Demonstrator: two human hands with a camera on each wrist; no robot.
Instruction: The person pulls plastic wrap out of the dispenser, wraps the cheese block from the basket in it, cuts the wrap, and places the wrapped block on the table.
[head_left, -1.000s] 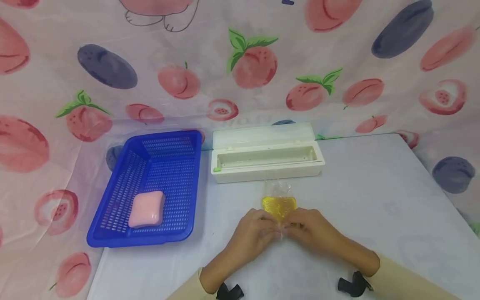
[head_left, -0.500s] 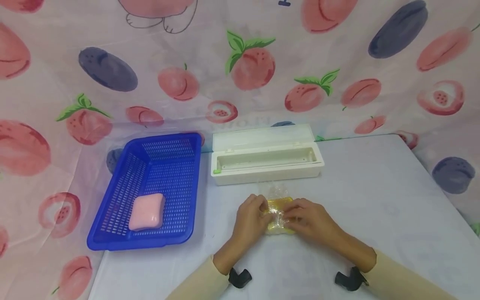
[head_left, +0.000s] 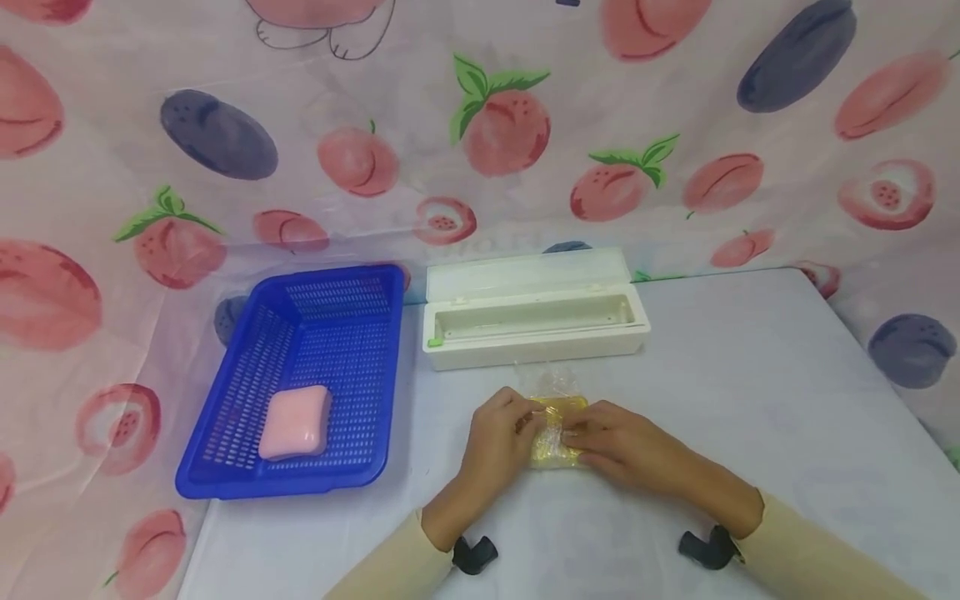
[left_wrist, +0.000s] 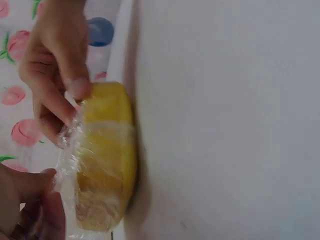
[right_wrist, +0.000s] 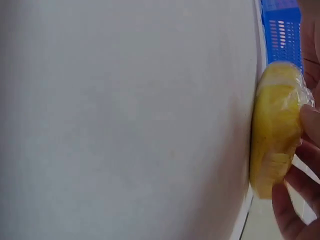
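A yellow soap bar (head_left: 557, 456), loosely wrapped in clear cling film (left_wrist: 75, 145), lies on the white table. From its left side my left hand (head_left: 498, 437) reaches over and pinches the film between thumb and fingers above the bar. On the opposite side my right hand (head_left: 626, 442) holds the bar, its thumb against the bar's end and its fingers on the film on top. A crumpled flap of film spreads on the table beyond the bar. In the right wrist view the wrapped bar (right_wrist: 275, 132) is partly covered by fingers.
A blue basket (head_left: 375, 479) holding a pink soap bar (head_left: 295, 422) stands on the left. Behind the hands sits a white cling film dispenser (head_left: 536, 354) with its lid raised. A fruit-patterned cloth (head_left: 420, 108) hangs at the back.
A second ago both hands gathered film at the bar's near edge. They have moved up over the bar, folding the film onto its top. Over the last half second they have shifted only slightly.
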